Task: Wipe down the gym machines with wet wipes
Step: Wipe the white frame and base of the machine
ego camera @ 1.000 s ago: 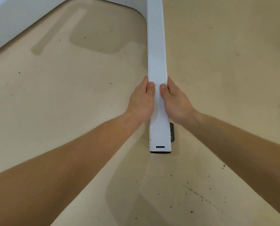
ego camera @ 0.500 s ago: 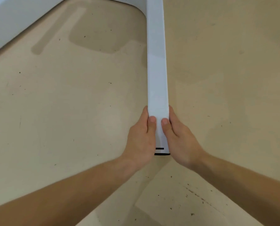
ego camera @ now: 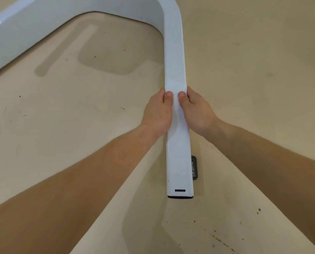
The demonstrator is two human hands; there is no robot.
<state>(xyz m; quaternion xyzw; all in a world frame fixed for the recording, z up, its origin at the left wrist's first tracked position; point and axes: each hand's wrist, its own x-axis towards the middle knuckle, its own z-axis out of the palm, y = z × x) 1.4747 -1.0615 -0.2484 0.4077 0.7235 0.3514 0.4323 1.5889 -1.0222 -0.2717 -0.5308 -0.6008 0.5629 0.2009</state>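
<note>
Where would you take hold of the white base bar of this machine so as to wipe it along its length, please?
Probably the straight run of the white bar, from above, one hand down each side as the left hand and right hand do: its sides are flat and parallel there, unlike the curved bend.

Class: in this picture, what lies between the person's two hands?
In the head view, the white machine bar, with a wet wipe draped over it, runs between the left hand and right hand.
</note>
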